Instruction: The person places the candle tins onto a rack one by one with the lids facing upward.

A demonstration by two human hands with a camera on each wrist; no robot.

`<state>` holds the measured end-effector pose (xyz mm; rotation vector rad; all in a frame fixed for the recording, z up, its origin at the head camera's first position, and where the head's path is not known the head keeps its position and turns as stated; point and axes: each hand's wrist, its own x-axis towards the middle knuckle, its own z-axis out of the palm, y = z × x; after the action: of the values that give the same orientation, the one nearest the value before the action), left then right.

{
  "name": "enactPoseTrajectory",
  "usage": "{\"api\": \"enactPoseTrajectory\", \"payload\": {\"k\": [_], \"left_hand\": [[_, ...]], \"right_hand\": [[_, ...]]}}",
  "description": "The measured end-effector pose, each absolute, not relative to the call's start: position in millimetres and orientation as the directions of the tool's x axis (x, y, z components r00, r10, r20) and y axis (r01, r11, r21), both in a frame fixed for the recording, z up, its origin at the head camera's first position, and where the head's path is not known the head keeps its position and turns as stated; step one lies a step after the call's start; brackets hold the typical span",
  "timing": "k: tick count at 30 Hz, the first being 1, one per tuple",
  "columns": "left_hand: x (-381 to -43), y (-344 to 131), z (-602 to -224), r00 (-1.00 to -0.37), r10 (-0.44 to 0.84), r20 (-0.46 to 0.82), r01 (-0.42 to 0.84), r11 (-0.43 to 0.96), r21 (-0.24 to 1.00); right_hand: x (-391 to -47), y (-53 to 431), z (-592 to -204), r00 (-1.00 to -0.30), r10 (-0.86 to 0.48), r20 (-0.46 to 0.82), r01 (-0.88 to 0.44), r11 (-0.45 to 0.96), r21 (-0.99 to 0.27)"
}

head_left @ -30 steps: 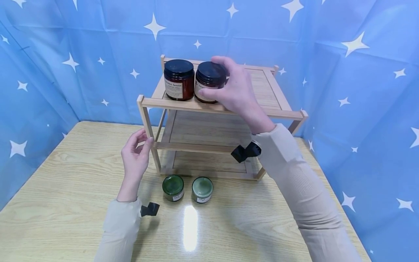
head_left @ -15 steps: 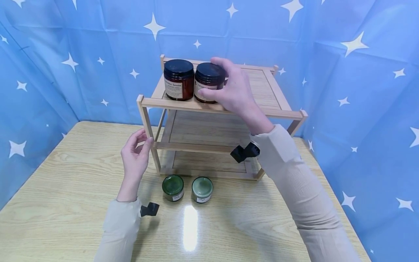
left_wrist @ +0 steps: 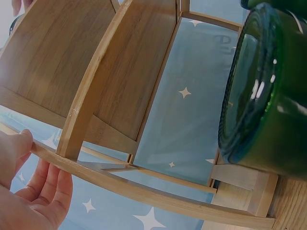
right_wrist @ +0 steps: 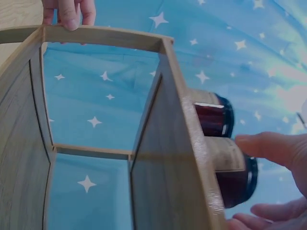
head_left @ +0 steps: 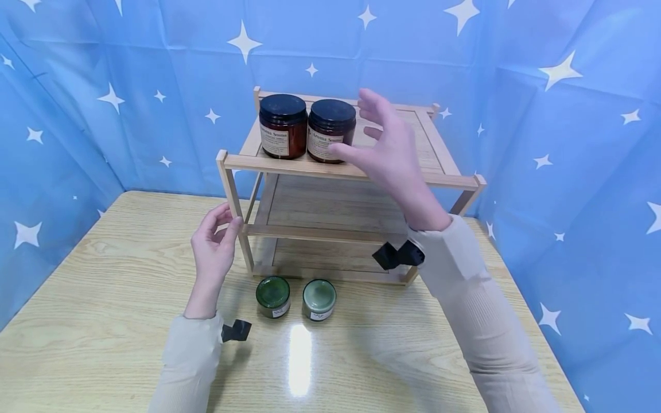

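Two amber jars with black lids stand side by side at the left end of the top tier of a wooden shelf rack [head_left: 330, 201]. My right hand [head_left: 395, 146] is beside the right candle jar [head_left: 330, 133], fingers spread apart from it and thumb in front of its label. Close to its left stands the other candle jar [head_left: 283, 129]. My left hand [head_left: 214, 244] grips the rack's front left post; in the left wrist view the thumb [left_wrist: 24, 143] lies on one side of the post and the fingers on the other.
A dark green glass jar [head_left: 272, 293] and a pale green glass jar [head_left: 319, 297] sit on the wooden table [head_left: 129, 287] before the rack's foot. A blue curtain [head_left: 175, 69] with white stars hangs behind and at both sides.
My right hand has let go of the right candle jar, opened its fingers and drawn back to the right. Both candle jars stay on the top tier. My left hand has not moved.
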<state>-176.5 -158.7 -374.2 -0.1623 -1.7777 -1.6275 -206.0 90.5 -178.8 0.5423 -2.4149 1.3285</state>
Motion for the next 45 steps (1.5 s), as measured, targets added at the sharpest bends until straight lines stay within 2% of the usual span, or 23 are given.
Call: {"api": "enactPoseTrajectory", "payload": {"k": [7,19,33,45], "left_hand": [[-176.4,-158.2,-373.9,-0.739,-0.365,0.566,0.532,0.199,0.823],[-175.9,-158.4,-373.8,-0.740,-0.365,0.566,0.532,0.197,0.823],[-174.6,-157.3,-372.1,-0.748,-0.362,0.556,0.523,0.194,0.830],[-175.2,-157.7,-372.6,-0.744,-0.358,0.564,0.521,0.218,0.825]], "right_hand": [[-188.1,100.5,-182.7,-0.852,-0.152,0.501,-0.513,0.436,-0.739],[-151.7,117.3,-208.1,-0.743,-0.215,0.634,-0.669,0.221,-0.709],[-123.2,124.8,-242.5,-0.756,-0.268,0.597,-0.652,0.226,-0.724],[-115.8,127.7,-276.3,-0.770,-0.299,0.564,-0.634,0.252,-0.732]]}}
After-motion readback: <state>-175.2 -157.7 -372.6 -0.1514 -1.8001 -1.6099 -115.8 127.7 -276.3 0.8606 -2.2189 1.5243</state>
